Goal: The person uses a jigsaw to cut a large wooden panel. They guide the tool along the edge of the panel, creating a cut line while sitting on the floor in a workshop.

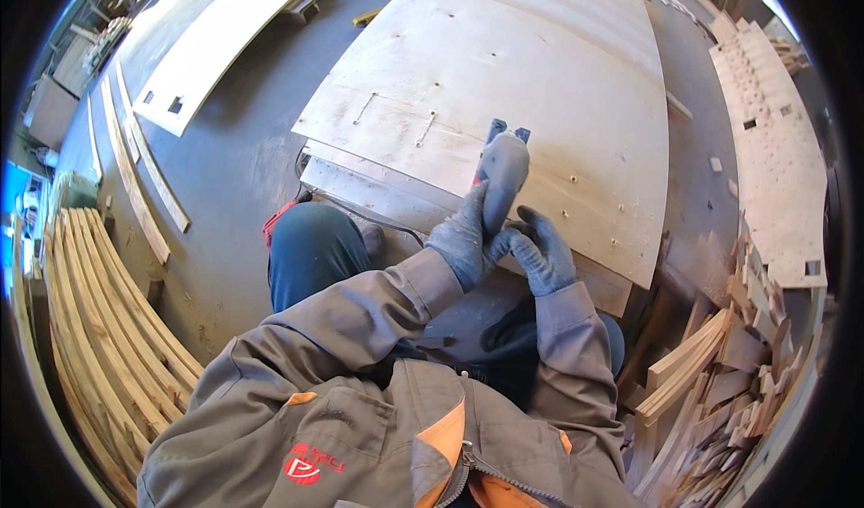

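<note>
In the head view, a smooth grey floor [243, 130] is stretching beside long, straight-edged timber strips [117, 319]. Your left grip [461, 238] is wrapping firmly round a power tool [506, 175]. Your right grip [544, 254] is bending its fingers near the tool's lower end; whether it is holding anything, you cannot tell. The rounded grey tool is pointing away from both grips, over a pale, flat plywood sheet [504, 58] dotted with small holes.
</note>
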Demonstrator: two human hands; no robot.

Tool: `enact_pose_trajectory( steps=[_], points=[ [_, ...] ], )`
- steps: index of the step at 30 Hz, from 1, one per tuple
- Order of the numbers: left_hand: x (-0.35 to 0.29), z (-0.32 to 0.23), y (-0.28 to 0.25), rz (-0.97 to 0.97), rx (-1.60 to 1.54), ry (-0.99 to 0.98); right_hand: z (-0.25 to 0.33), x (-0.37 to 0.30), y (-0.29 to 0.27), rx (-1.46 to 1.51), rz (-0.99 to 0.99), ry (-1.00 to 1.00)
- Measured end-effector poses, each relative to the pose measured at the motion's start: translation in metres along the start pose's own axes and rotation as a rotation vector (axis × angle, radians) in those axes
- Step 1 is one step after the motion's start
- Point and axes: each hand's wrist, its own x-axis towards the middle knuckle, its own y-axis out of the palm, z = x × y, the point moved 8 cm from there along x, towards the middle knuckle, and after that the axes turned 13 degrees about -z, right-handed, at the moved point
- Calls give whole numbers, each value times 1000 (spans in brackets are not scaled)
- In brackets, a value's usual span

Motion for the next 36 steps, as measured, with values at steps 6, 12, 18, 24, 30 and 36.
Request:
enact_pose_trajectory(
  steps=[6, 12, 18, 24, 30, 36],
  points=[
    [-24, -7, 10, 111, -70, 40, 4, -16, 21, 61, -19, 40],
    [-20, -14, 2, 294, -45, -115, 4, -29, 25, 73, -220, -32],
    [-10, -16, -10, 398, 15, -71, 30, -33, 21, -647, -507, -209],
    [1, -25, -26, 444, -60, 2, 37, -25, 25, -569, -632, -102],
    [6, -15, -30, 510, -19, -81, 24, -18, 28, -283, -561, 4],
    [12, -9, -44, 384, -28, -126, 37, -13, 28, -191, -514, -25]
  ],
)
